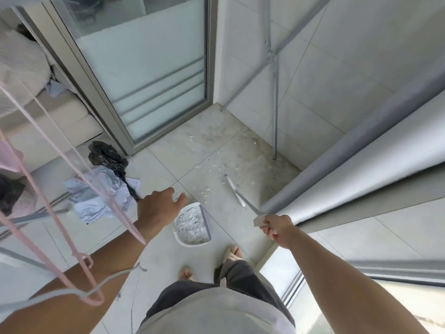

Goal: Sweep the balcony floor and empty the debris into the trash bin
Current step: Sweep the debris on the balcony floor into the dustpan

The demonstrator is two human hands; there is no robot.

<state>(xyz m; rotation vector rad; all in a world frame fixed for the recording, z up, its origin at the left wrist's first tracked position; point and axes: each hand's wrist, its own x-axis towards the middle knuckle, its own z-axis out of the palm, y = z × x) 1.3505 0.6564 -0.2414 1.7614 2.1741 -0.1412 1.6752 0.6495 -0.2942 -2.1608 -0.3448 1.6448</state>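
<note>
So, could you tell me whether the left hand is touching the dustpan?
Apart: the head view shows the left hand open above the floor-standing dustpan, gripping nothing.

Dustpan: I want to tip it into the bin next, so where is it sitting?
The dustpan lies on the floor tiles just ahead of the person's feet, below the open left hand, already holding white debris.
</note>
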